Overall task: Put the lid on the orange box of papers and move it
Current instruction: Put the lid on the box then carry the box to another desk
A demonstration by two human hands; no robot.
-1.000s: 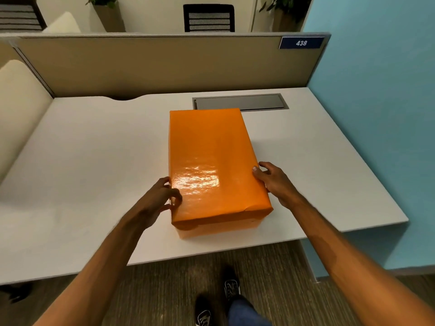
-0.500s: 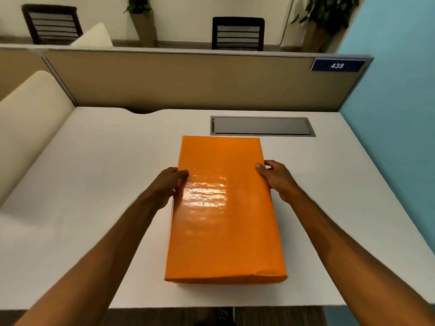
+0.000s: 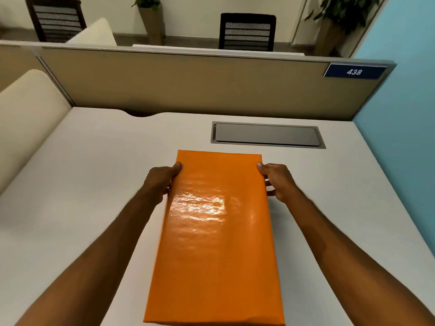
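Observation:
The glossy orange box (image 3: 216,243) fills the middle of the view with its lid on; only the lid's top surface shows and the papers are hidden. My left hand (image 3: 161,182) grips its left side near the far corner, thumb on the top edge. Opposite it, my right hand (image 3: 275,181) clasps the right side, fingers curled under the rim. The box is held between both hands over the white desk (image 3: 82,184), its near end reaching the bottom of the frame.
A grey cable flap (image 3: 267,135) is set into the desk just beyond the box. A beige partition (image 3: 188,85) with a blue "438" plate (image 3: 355,71) closes the back. A blue wall (image 3: 404,137) stands at the right, a cream screen (image 3: 26,114) at the left.
Both hands slid along the box's sides from its near end to its far end. The box now reaches much closer to me, and the view has tilted up toward the partition.

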